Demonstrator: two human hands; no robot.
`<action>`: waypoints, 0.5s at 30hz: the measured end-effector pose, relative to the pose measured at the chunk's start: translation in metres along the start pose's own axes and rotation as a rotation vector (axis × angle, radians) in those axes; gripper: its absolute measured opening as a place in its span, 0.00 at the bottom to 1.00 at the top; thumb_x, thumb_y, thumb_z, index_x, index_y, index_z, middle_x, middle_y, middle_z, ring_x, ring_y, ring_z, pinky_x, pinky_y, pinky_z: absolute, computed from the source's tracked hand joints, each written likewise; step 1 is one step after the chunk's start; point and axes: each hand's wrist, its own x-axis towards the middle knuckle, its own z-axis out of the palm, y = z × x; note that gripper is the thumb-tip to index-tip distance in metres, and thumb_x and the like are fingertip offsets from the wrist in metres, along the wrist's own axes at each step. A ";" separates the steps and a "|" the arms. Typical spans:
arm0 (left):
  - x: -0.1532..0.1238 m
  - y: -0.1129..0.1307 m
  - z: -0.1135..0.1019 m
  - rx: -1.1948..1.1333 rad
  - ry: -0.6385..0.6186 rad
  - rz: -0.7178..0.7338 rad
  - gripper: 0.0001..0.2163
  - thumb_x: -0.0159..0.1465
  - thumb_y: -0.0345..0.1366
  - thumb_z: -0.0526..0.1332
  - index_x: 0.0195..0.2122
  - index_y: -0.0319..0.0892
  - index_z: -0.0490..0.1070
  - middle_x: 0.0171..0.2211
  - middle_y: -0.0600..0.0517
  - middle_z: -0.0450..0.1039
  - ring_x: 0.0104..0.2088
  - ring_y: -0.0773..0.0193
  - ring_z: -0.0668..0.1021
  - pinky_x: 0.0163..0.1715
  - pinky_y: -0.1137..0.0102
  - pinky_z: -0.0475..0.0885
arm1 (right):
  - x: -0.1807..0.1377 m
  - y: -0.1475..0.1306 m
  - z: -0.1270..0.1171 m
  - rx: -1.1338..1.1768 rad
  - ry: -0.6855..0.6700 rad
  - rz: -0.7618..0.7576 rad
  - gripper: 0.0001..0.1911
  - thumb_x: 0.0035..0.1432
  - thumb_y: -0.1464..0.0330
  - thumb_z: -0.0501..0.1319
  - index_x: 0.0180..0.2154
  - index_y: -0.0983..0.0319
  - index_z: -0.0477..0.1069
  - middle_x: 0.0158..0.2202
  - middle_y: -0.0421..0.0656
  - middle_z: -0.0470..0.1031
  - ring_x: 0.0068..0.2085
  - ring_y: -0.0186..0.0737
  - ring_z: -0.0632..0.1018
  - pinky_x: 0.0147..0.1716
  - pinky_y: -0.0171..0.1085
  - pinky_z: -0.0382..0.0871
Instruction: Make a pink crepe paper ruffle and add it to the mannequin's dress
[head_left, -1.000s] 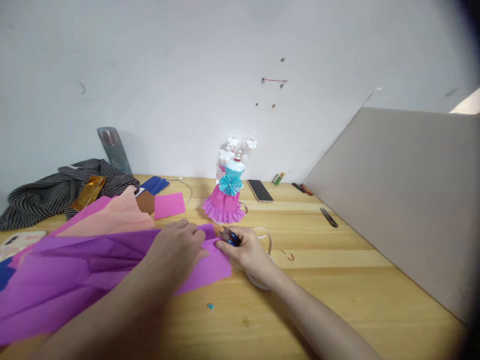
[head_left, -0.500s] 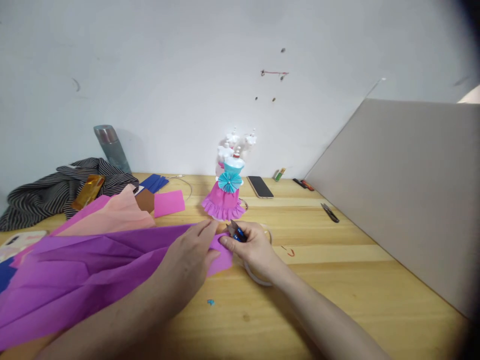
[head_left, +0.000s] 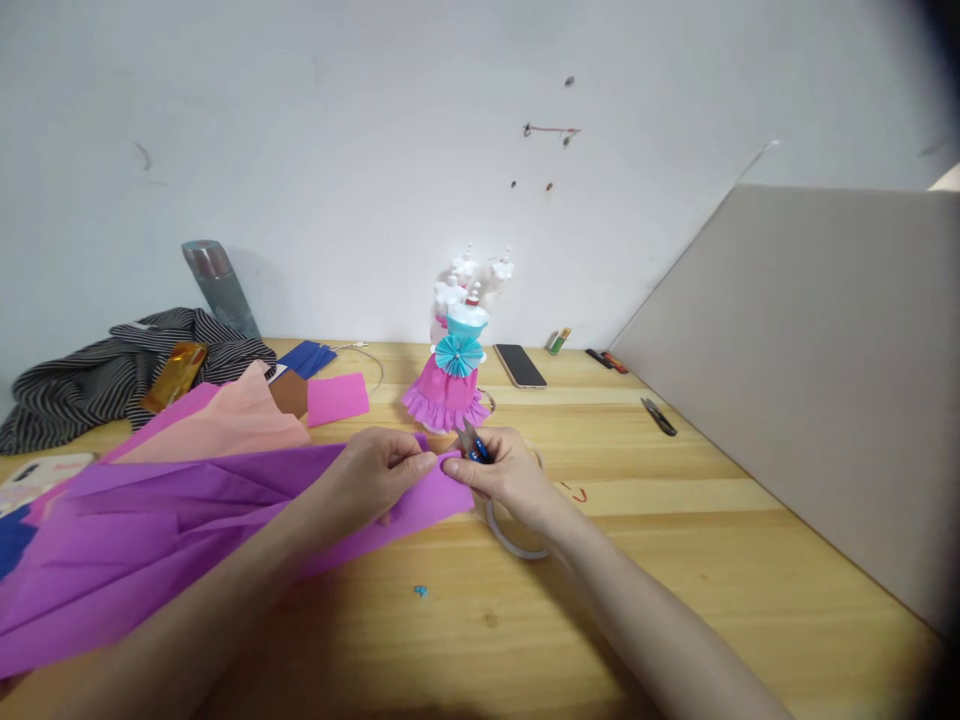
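Note:
My left hand [head_left: 379, 470] is closed on the upper edge of a long sheet of purple crepe paper [head_left: 247, 500], pinching it between thumb and finger. Small blue-handled scissors [head_left: 475, 447] lie in the grip of my right hand [head_left: 504, 470], blades pointing up and away. The right thumb also rests on the paper's upper right corner. Just beyond both hands stands a small dress form [head_left: 459, 355] in a teal top, a pleated teal fan and a pink skirt with a purple ruffle. Below my right hand, a pale ring [head_left: 517, 545], perhaps tape, is partly covered.
Peach paper [head_left: 217, 425], a pink piece [head_left: 337, 399] and striped cloth [head_left: 82, 385] lie left, near a leaning bottle [head_left: 221, 290]. Towards the wall is a phone [head_left: 520, 366]. Black thread snips [head_left: 658, 417] lie right, beside a white panel [head_left: 810, 380]. A teal scrap [head_left: 421, 591] lies in front.
My left hand has shifted left and its fingers now pinch the paper's edge. More of the purple paper's right end shows between the hands. The scissors stay in my right hand.

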 end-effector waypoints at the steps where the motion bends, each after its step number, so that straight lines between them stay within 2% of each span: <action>1: 0.000 -0.001 0.000 0.031 0.040 0.017 0.16 0.62 0.44 0.51 0.20 0.42 0.60 0.13 0.57 0.62 0.14 0.70 0.66 0.17 0.75 0.57 | 0.000 0.000 0.000 -0.003 0.004 0.001 0.21 0.37 0.55 0.72 0.20 0.62 0.66 0.18 0.34 0.59 0.21 0.29 0.59 0.23 0.33 0.52; 5: 0.001 -0.002 0.001 0.198 0.163 0.111 0.14 0.60 0.38 0.53 0.18 0.41 0.58 0.14 0.58 0.59 0.16 0.72 0.64 0.18 0.75 0.54 | 0.000 0.000 0.000 -0.025 -0.001 0.007 0.23 0.37 0.54 0.72 0.19 0.62 0.65 0.17 0.34 0.59 0.21 0.28 0.59 0.23 0.33 0.52; 8: 0.001 -0.001 -0.001 0.185 0.120 0.084 0.15 0.60 0.39 0.53 0.18 0.41 0.57 0.15 0.58 0.58 0.16 0.72 0.64 0.18 0.76 0.55 | -0.001 -0.001 0.000 -0.021 -0.019 0.029 0.22 0.37 0.54 0.72 0.19 0.62 0.66 0.16 0.33 0.58 0.20 0.28 0.58 0.21 0.32 0.50; 12: 0.000 -0.005 -0.012 0.061 0.010 0.018 0.11 0.58 0.40 0.56 0.21 0.40 0.63 0.16 0.59 0.59 0.17 0.72 0.66 0.17 0.77 0.59 | 0.002 0.001 -0.004 0.036 -0.023 0.042 0.22 0.37 0.54 0.72 0.20 0.62 0.66 0.16 0.33 0.59 0.19 0.27 0.58 0.20 0.32 0.49; 15: -0.001 -0.011 -0.024 0.038 -0.020 -0.012 0.09 0.57 0.39 0.57 0.24 0.40 0.66 0.16 0.60 0.59 0.16 0.72 0.65 0.17 0.77 0.60 | 0.004 0.003 -0.008 0.039 -0.003 0.032 0.21 0.39 0.55 0.71 0.20 0.62 0.65 0.15 0.33 0.58 0.18 0.26 0.56 0.19 0.32 0.47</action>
